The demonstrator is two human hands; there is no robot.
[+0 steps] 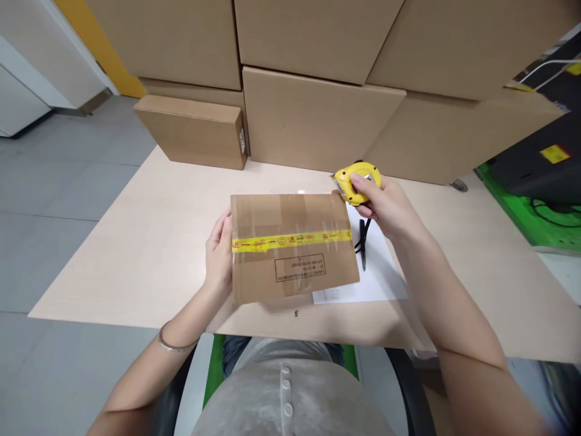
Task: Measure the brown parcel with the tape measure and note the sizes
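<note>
A brown cardboard box [256,275] with a yellow printed tape strip across it and a framed black stamp is in front of me. My left hand [220,251] grips its left side, the fingertips partly hidden behind it. At the box's upper right corner, my right hand [379,200] is closed around a yellow tape measure [347,184], thumb on its side. The tape measure's front end is at the corner; whether any blade is pulled out I cannot tell. Under and to the right of the box lies a white paper sheet [384,275], with a black pen [363,245] on it.
Large cardboard boxes [308,118] form a wall along the table's back edge. A smaller closed carton [195,133] stands at the back left of the pale table [136,254]. To the right are a green surface [512,206] and dark equipment [535,142] with cables.
</note>
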